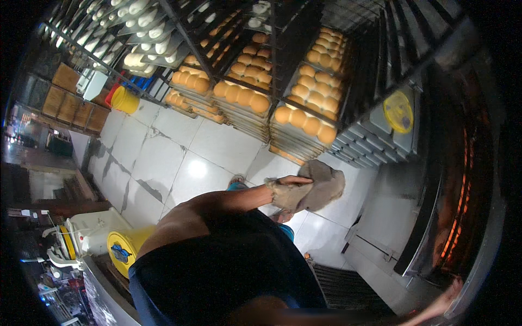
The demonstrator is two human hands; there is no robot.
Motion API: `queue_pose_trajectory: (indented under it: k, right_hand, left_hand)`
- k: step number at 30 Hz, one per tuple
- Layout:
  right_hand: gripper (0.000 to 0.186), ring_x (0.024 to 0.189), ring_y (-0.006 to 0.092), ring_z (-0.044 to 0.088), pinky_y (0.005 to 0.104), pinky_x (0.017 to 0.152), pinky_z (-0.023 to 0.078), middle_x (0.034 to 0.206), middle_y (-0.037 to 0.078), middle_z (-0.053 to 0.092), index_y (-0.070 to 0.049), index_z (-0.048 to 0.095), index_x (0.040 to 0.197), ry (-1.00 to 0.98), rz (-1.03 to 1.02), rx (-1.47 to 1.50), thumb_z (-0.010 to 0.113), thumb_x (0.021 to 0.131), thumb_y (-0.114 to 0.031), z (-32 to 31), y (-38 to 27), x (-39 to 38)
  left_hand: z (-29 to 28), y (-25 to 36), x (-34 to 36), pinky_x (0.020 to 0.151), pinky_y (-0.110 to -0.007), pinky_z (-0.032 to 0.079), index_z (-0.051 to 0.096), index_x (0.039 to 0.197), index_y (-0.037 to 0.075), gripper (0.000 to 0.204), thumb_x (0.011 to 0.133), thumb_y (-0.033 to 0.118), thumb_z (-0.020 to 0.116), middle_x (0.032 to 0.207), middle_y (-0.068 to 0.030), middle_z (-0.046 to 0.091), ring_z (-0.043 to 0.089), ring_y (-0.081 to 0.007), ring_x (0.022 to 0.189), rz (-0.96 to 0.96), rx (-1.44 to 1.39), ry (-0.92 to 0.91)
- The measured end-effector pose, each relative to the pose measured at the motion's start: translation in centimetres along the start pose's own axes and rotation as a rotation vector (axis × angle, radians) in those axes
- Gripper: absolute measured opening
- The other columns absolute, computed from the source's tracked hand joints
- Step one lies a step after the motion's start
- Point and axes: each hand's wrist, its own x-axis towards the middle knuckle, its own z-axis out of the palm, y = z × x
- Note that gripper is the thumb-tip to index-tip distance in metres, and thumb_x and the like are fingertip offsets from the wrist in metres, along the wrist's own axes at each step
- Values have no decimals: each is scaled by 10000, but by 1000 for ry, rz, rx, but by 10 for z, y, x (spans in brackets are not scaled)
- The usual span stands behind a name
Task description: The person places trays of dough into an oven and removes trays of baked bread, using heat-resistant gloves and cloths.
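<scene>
My left hand (296, 180) is in front of my body, over the floor, with its fingers pressed onto worn, grey-brown cloth pads (326, 187). A frayed, lighter piece of the cloth wraps under the wrist; the thumb is hidden. Off at the lower right, my right hand (450, 298) is at the edge of the oven (421, 239), touching or very near its rim. Its fingers are blurred and dim there. Inside the oven opening a heating element (457, 206) glows orange.
Tall racks (274, 60) ahead hold trays of golden buns (310, 122) and, far left, pale dough pieces (147, 32). Stacked grey trays (364, 141) stand near a yellow lid (398, 111). Yellow buckets (125, 100) are at far left; a yellow-lidded container (122, 252) sits beside my left side.
</scene>
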Motion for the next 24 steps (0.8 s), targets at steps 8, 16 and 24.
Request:
queue_pose_trajectory:
  k: [8,16,24]
  right_hand:
    - [253,911,149,616,278,789,512,1058,89,648,-20,599,1114,-980,231,1134,582,863,14,345,-614,-102]
    - [231,719,115,553,250,637,453,792,3,599,-17,589,941,-583,528,1642,583,931,-248,525,-946,7]
    - [405,807,236,574,382,721,477,912,96,610,-18,602,1034,32,979,1512,551,909,-400,789,-998,186]
  left_hand:
    - [48,78,-209,890,-399,494,589,1123,39,315,951,280,482,1076,-102,651,641,-222,947,593,-104,608]
    - [107,158,-436,863,-388,507,585,1116,28,329,950,296,489,1025,-124,649,625,-265,936,889,-26,823]
    - [97,96,-533,955,-469,446,444,1304,24,489,958,369,416,1252,-182,524,523,-341,1123,1209,43,1268]
